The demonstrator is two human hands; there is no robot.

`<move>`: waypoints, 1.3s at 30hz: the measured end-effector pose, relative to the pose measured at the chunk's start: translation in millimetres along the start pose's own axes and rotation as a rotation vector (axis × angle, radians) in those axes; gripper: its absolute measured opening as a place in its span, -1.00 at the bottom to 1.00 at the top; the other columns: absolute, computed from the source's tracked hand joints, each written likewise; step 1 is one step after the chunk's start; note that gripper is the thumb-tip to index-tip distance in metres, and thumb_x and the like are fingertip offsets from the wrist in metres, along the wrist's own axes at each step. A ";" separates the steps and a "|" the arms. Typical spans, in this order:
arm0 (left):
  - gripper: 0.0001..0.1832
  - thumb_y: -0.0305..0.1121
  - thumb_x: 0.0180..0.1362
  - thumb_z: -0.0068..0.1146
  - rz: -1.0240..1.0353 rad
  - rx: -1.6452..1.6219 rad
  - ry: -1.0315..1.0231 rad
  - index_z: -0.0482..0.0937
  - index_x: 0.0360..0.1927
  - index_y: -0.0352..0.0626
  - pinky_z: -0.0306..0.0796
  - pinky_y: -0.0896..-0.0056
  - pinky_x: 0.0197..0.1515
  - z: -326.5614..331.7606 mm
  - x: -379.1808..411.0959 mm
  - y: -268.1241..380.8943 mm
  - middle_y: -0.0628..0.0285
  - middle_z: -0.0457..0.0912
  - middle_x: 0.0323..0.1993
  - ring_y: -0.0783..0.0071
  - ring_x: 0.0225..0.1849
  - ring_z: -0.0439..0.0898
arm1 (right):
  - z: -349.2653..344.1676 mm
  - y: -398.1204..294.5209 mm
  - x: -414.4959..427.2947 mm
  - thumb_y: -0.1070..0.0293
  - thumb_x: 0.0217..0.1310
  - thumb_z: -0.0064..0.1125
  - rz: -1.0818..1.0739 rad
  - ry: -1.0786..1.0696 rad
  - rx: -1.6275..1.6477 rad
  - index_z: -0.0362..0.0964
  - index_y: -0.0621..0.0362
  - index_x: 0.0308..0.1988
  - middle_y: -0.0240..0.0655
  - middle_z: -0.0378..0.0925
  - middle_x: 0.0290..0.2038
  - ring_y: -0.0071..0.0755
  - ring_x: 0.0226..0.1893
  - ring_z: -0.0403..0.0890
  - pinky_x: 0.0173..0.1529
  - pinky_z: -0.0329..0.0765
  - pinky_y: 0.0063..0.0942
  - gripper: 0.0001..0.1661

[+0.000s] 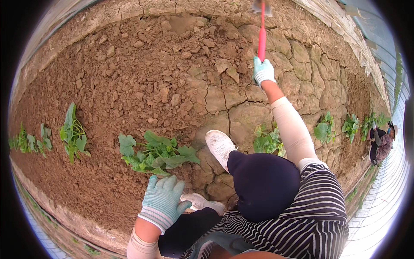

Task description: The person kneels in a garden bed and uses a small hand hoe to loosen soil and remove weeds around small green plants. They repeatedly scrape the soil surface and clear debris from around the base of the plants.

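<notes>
My right hand point(263, 71), in a white and teal work glove, grips the red handle of a small hand hoe point(262, 40). That arm is stretched far forward, and the hoe's metal head at the top rim is blurred. My left hand point(163, 202), gloved alike, holds nothing; its fingers are spread just below a leafy green plant point(158, 153). Whether the fingertips touch its lowest leaf I cannot tell. Broken, loose brown soil point(129, 74) lies ahead and to the left. Cracked, crusted soil point(300, 71) spreads around and beyond my right arm.
My white shoes point(221, 145) rest on cracked ground between plants. Another plant point(266, 140) grows beside my right knee, and a row of several continues both ways. At far right a person point(383, 140) in a hat is low by the row. Plastic sheeting point(349, 35) edges the bed.
</notes>
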State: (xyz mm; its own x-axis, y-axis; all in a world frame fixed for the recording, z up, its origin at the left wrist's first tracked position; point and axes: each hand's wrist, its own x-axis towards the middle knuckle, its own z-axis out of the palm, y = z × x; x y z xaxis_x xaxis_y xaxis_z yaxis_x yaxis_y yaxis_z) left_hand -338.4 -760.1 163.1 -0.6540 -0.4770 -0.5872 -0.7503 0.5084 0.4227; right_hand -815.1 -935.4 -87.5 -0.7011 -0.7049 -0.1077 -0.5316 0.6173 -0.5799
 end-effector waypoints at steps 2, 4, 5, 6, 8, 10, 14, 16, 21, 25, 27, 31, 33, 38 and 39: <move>-0.31 0.08 0.06 0.34 -0.026 0.013 -0.024 0.54 0.19 -0.11 0.14 -0.16 0.43 0.7 -2.2 -0.9 0.02 0.54 0.17 0.05 0.25 0.47 | -10.4 -12.3 17.6 -0.09 0.37 0.06 0.225 -0.127 0.195 0.49 0.35 -0.26 0.01 0.60 -0.50 -0.03 -0.56 0.67 -0.42 0.55 -0.15 -0.40; -0.31 0.08 0.06 0.34 -0.008 0.014 0.022 0.54 0.18 -0.12 0.14 -0.16 0.43 1.7 -3.2 1.3 0.01 0.54 0.17 0.05 0.25 0.47 | -6.7 -1.4 11.1 -0.07 0.40 0.03 0.395 -0.219 0.207 0.47 0.33 -0.24 -0.17 0.54 -0.59 -0.21 -0.70 0.58 -0.61 0.46 -0.23 -0.43; -0.31 0.08 0.06 0.34 0.010 0.016 0.045 0.54 0.18 -0.12 0.14 -0.16 0.43 1.6 -2.6 2.1 0.01 0.54 0.17 0.05 0.25 0.47 | -2.9 11.6 7.9 -0.07 0.40 0.02 0.353 -0.193 0.164 0.47 0.33 -0.23 -0.18 0.53 -0.60 -0.22 -0.70 0.58 -0.62 0.45 -0.23 -0.43; -0.32 0.08 0.06 0.34 0.024 0.007 0.053 0.54 0.18 -0.12 0.14 -0.16 0.43 2.7 -0.1 4.5 0.01 0.54 0.17 0.04 0.25 0.47 | 0.8 14.2 3.2 -0.07 0.40 0.01 0.304 -0.177 0.119 0.46 0.33 -0.22 -0.20 0.52 -0.60 -0.22 -0.71 0.58 -0.63 0.45 -0.23 -0.43; -0.32 0.07 0.06 0.34 0.038 -0.001 0.043 0.54 0.17 -0.12 0.14 -0.15 0.43 2.1 -2.8 6.6 0.01 0.54 0.17 0.04 0.24 0.47 | -7.3 -8.1 -17.6 -0.07 0.39 -0.01 0.368 -0.286 0.242 0.47 0.37 -0.17 -0.14 0.56 -0.58 -0.22 -0.68 0.61 -0.61 0.48 -0.22 -0.41; -0.32 0.07 0.06 0.34 0.049 -0.006 0.005 0.54 0.18 -0.13 0.13 -0.15 0.43 -1.3 -2.7 7.8 0.00 0.54 0.17 0.03 0.24 0.48 | -19.8 -3.6 -55.3 -0.06 0.38 0.00 0.312 -0.329 0.153 0.47 0.36 -0.21 -0.13 0.57 -0.58 -0.22 -0.68 0.62 -0.59 0.50 -0.23 -0.42; -0.31 0.07 0.06 0.33 0.089 -0.016 0.028 0.52 0.19 -0.13 0.12 -0.16 0.44 -2.1 8.3 10.5 0.00 0.54 0.18 0.01 0.24 0.48 | -11.2 61.1 -143.4 -0.03 0.35 0.07 0.216 -0.408 -0.075 0.49 0.35 -0.21 0.02 0.60 -0.50 -0.04 -0.46 0.70 -0.32 0.58 -0.17 -0.45; -0.31 0.07 0.06 0.33 0.069 -0.006 0.014 0.52 0.19 -0.13 0.12 -0.15 0.43 3.2 4.8 9.6 -0.01 0.54 0.18 0.00 0.24 0.48 | -16.3 43.8 -160.7 -0.07 0.34 0.10 0.329 -0.497 0.049 0.51 0.33 -0.21 0.06 0.62 -0.45 0.03 -0.37 0.70 -0.21 0.58 -0.16 -0.43; -0.31 0.07 0.06 0.33 0.048 -0.008 0.005 0.52 0.19 -0.13 0.12 -0.16 0.43 3.4 -1.5 9.2 -0.01 0.54 0.19 0.01 0.25 0.47 | -20.6 59.9 -131.8 -0.10 0.33 0.12 0.144 -0.354 -0.090 0.50 0.33 -0.27 0.10 0.63 -0.39 0.18 -0.35 0.66 -0.19 0.56 -0.11 -0.42; -0.31 0.08 0.06 0.33 0.037 0.005 0.011 0.52 0.19 -0.12 0.12 -0.17 0.43 4.9 -7.2 8.2 0.01 0.53 0.20 0.02 0.26 0.47 | -14.4 23.7 -98.8 -0.08 0.37 0.12 0.081 -0.219 0.146 0.46 0.27 -0.25 0.00 0.60 -0.49 -0.01 -0.49 0.66 -0.33 0.56 -0.17 -0.47; -0.31 0.08 0.07 0.32 0.021 0.001 0.020 0.52 0.19 -0.12 0.12 -0.19 0.43 7.0 -12.7 7.7 0.01 0.53 0.20 0.03 0.26 0.47 | -23.5 -20.9 -120.5 -0.07 0.39 0.11 0.189 -0.337 0.325 0.43 0.23 -0.23 -0.13 0.55 -0.55 -0.17 -0.62 0.59 -0.48 0.52 -0.24 -0.50; -0.31 0.09 0.07 0.31 0.019 -0.008 0.040 0.52 0.20 -0.11 0.14 -0.20 0.43 6.5 -15.3 4.6 0.01 0.53 0.21 0.03 0.28 0.46 | -26.5 -17.0 -170.9 -0.07 0.41 0.06 0.269 -0.591 0.239 0.41 0.20 -0.15 -0.29 0.48 -0.62 -0.36 -0.76 0.48 -0.64 0.44 -0.34 -0.51; -0.31 0.09 0.08 0.31 0.042 -0.011 0.034 0.52 0.20 -0.11 0.14 -0.20 0.43 4.5 -12.0 3.3 0.01 0.53 0.21 0.03 0.28 0.46 | 1.5 27.5 -152.9 -0.11 0.40 0.02 -0.057 -0.563 -0.049 0.44 0.26 -0.10 -0.24 0.50 -0.61 -0.28 -0.73 0.55 -0.62 0.45 -0.28 -0.43; -0.31 0.09 0.08 0.30 0.061 -0.044 0.014 0.53 0.20 -0.11 0.14 -0.20 0.43 10.4 -14.1 0.4 0.02 0.54 0.20 0.03 0.28 0.47 | 42.9 -84.6 -73.9 -0.13 0.41 -0.04 0.066 -0.614 0.080 0.45 0.33 -0.06 -0.05 0.60 -0.45 -0.06 -0.51 0.66 -0.38 0.56 -0.14 -0.36; -0.31 0.09 0.08 0.30 0.058 -0.046 0.012 0.53 0.20 -0.12 0.14 -0.20 0.42 10.0 -14.8 0.3 0.02 0.54 0.20 0.03 0.28 0.47 | 57.0 -92.5 -55.5 -0.17 0.40 -0.05 -0.003 -0.548 0.045 0.46 0.33 -0.02 0.06 0.62 -0.33 0.08 -0.30 0.65 -0.18 0.55 -0.11 -0.32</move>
State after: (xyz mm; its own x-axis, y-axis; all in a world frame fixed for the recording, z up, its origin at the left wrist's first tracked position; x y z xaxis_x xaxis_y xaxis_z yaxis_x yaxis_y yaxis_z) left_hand -327.9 -745.7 165.1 -0.6975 -0.4564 -0.5524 -0.7144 0.5020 0.4874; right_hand -699.9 -973.3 -73.9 -0.3430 -0.7925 -0.5042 -0.5040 0.6082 -0.6132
